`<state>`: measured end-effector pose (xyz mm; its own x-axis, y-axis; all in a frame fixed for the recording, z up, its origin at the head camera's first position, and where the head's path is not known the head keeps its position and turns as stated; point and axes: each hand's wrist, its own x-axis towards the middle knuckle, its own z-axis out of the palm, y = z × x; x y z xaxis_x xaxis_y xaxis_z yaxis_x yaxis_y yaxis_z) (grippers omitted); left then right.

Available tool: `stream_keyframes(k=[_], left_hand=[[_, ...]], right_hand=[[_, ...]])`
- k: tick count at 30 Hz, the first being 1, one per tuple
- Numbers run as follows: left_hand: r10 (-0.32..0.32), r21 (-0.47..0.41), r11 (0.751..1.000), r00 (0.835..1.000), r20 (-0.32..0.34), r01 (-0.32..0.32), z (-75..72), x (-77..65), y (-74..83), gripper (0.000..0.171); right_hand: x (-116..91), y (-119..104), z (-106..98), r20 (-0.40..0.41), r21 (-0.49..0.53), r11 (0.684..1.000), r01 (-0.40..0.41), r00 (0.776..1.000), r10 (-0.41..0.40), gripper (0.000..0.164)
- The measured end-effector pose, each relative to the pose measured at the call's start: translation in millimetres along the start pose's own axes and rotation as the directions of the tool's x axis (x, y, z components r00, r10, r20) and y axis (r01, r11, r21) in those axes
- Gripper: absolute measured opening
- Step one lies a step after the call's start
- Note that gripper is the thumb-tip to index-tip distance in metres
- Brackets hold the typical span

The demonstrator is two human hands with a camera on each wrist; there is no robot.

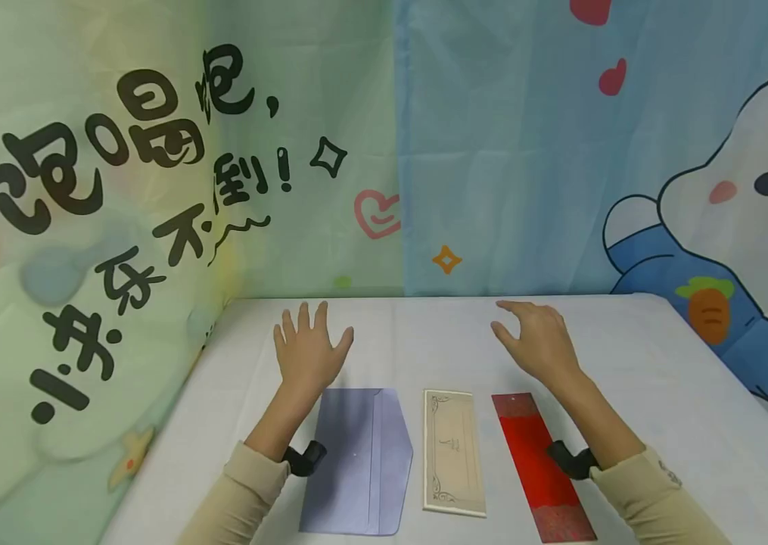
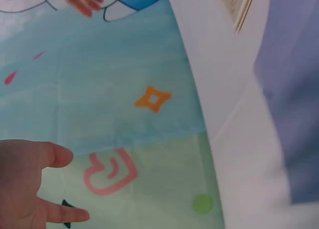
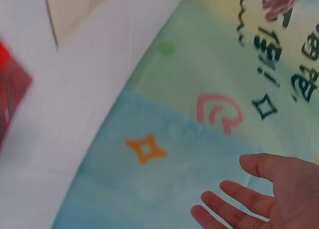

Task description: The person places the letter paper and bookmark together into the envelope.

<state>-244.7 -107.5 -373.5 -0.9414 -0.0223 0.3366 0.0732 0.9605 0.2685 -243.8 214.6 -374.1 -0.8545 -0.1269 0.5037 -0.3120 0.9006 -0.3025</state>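
Observation:
Fingers spread, my left hand (image 1: 306, 354) is raised above the far end of a lavender envelope (image 1: 349, 462) whose pointed flap faces right. My right hand (image 1: 539, 341) hovers past the far end of a long red packet (image 1: 540, 462), its fingers loosely bent and nothing in them. Between the envelope and the packet lies a cream card-like piece (image 1: 453, 454) with ornate corner patterns and small writing in its middle. Both wrist views show bare hands: the left hand (image 2: 25, 184) with thumb and a finger apart, the right hand (image 3: 279, 194) with fingers extended.
All three paper items lie side by side on a white-covered table (image 1: 390, 341). A printed cloth backdrop (image 1: 492, 151) rises behind the table's far edge and along its left side. Each wrist wears a black strap mount (image 1: 305, 459).

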Motion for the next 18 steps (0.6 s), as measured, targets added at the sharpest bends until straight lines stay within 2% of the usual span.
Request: stream_keyframes(k=[4, 10, 14, 18], left_hand=[[0.025, -0.015, 1.000, 0.999, -0.047, -0.025, 12.2, -22.0, -0.2, 0.063], [0.017, -0.052, 0.998, 0.999, -0.038, -0.019, 32.2, -55.8, 0.0, 0.062], [0.028, -0.070, 0.997, 0.999, -0.016, -0.029, 52.4, -72.3, -1.4, 0.063], [0.047, -0.061, 0.997, 0.998, 0.041, -0.045, 74.6, -86.5, -6.7, 0.067]], right_hand=[[-19, -19, 16, -0.012, 0.049, 0.999, 0.009, 1.000, -0.008, 0.032], [-50, -61, 48, 0.029, 0.146, 0.989, 0.030, 0.999, -0.035, 0.026], [-66, -86, 71, 0.094, 0.184, 0.982, 0.047, 0.993, -0.065, 0.029], [-82, -97, 92, 0.202, 0.187, 0.980, 0.063, 0.974, -0.101, 0.042]])
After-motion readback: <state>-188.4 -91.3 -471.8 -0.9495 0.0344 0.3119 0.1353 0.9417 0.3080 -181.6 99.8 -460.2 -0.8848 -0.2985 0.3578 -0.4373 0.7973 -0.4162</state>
